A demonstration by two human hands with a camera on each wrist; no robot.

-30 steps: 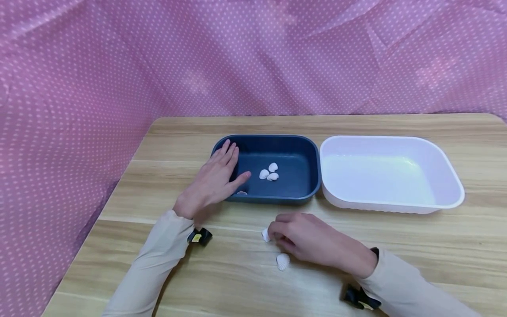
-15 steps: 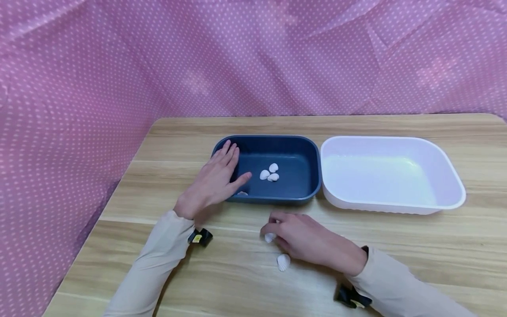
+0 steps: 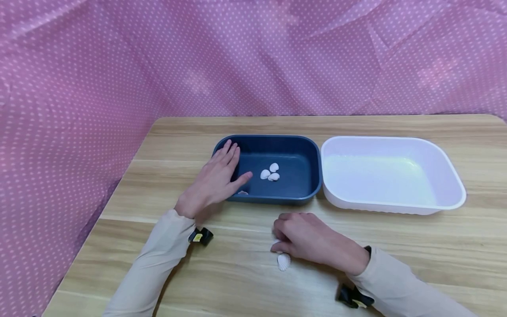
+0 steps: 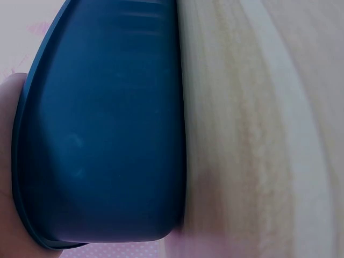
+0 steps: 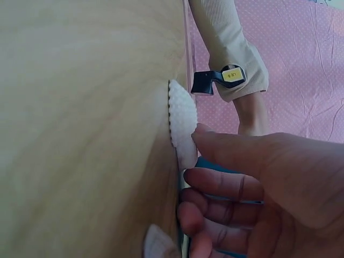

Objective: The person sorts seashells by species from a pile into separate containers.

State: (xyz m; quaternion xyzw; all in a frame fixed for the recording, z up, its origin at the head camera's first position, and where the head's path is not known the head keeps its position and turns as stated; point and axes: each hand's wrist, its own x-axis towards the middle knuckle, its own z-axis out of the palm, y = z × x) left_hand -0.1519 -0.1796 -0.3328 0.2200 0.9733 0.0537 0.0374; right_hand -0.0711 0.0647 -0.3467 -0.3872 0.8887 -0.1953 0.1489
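1. I watch my right hand [image 3: 306, 237] with its fingers [image 5: 226, 185] curled downward on the wooden table [image 3: 396, 246], just in front of the dark blue rectangular plastic tray [image 3: 301, 152]. The wrist view shows the fingertips touching a small white ribbed seashell [image 5: 181, 121]; a second small white shell piece [image 5: 156, 243] peeks below them. I cannot tell whether the fingers truly pinch either shell or only press it.

2. From the head view, that ribbed shell [image 3: 283, 261] lies on the table right at the fingertips, on the side away from the blue tray, its fan shape widening away from the tray. My right hand is clearly nearer to it than my left.

3. My left hand [image 3: 215, 178] lies flat, fingers straight and relaxed, across the blue tray's left rim, thumb pointing inward.

4. Inside the blue tray, three small white shells [image 3: 270, 172] cluster near the middle, and another shell [image 3: 242, 193] sits by the front wall.

5. A white rectangular plastic tray [image 3: 455, 185] stands just right of the blue tray.

6. The only label is a small yellow tag on the black left wrist mount [image 5: 223, 78]; its writing is too small to read.
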